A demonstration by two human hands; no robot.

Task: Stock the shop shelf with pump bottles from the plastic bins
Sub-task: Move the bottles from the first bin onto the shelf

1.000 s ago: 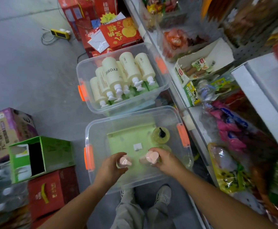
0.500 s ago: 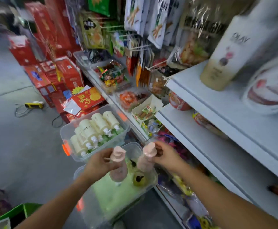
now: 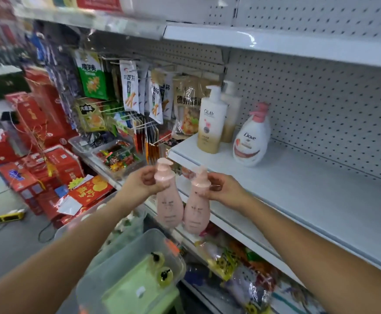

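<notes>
Raised from bin (image 3: 126, 259): two pink pump bottles, left hand (image 3: 139, 184) gripping one (image 3: 169, 200), right hand (image 3: 224, 191) the other (image 3: 196, 207), fingers curled round necks. Next: stand both on shelf (image 3: 309, 196).

Two bare forearms stretch forward from the lower corners, converging mid-frame. The left hand (image 3: 140, 183) grips the neck of one pink pump bottle (image 3: 169, 207); beside it, the right hand (image 3: 225, 189) grips a second pink pump bottle (image 3: 195, 211) likewise.

White pegboard back panel (image 3: 321, 105) fills right of frame. Grey floor (image 3: 15, 245) lower left. Red cartons (image 3: 58, 164) stacked at left. Snack packets (image 3: 128, 87) hang on hooks, upper centre. Light even.
</notes>
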